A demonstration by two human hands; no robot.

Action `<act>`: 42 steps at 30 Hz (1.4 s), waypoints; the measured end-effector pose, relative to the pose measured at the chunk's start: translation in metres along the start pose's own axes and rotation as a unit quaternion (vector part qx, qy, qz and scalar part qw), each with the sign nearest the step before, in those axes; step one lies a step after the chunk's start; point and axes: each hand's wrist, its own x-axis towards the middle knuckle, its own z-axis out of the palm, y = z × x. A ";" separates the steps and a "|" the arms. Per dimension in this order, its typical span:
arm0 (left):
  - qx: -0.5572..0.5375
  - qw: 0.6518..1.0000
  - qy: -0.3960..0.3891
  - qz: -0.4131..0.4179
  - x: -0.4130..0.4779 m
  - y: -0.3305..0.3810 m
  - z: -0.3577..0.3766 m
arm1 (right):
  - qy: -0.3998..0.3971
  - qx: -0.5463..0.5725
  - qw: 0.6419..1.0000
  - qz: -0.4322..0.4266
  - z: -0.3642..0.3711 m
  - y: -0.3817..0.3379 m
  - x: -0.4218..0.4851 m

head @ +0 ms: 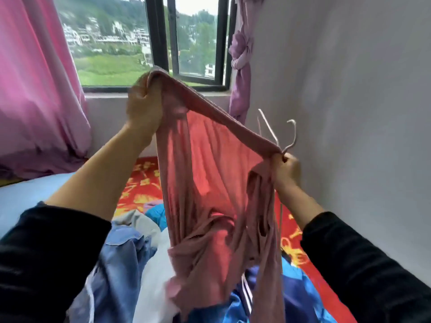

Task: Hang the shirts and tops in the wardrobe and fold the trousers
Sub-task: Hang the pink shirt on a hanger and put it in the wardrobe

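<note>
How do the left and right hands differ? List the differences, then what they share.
Height: the left hand is raised before the window; the right hand sits lower, near the wall.
Load: the left hand grips only the pink top; the right hand grips the top together with a wire hanger.
Shared: both clench the same stretched edge.

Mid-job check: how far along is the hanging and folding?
Done: nothing finished shows; no wardrobe or folded trousers are in view. In hand: the left hand and right hand stretch the pink top between them, the right also gripping a wire hanger; the top is not hung yet. Left: a denim garment, a white garment and a blue garment lie heaped on the bed.
</note>
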 end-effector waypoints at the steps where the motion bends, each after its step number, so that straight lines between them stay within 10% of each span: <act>1: 0.061 0.998 0.001 0.018 0.004 0.006 -0.008 | 0.019 0.016 1.000 -0.016 -0.005 -0.017 0.011; 11: 0.140 0.968 0.117 0.170 0.030 0.090 -0.041 | 0.097 0.068 0.971 -0.208 -0.056 -0.139 0.059; 20: 0.197 0.933 -0.285 -0.098 0.003 0.049 -0.063 | -0.058 -0.089 0.976 -0.190 -0.060 -0.088 0.084; 30: 0.160 0.952 -0.164 -0.201 -0.008 -0.028 -0.012 | -0.178 0.083 0.980 -0.034 -0.023 -0.011 0.054; 35: 0.219 0.940 -0.132 -0.227 -0.016 -0.071 -0.001 | -0.295 0.247 0.919 0.079 -0.035 0.024 0.059; 42: 0.235 0.939 -0.134 -0.211 -0.020 -0.084 0.002 | -0.414 0.011 0.908 0.066 -0.040 0.057 0.038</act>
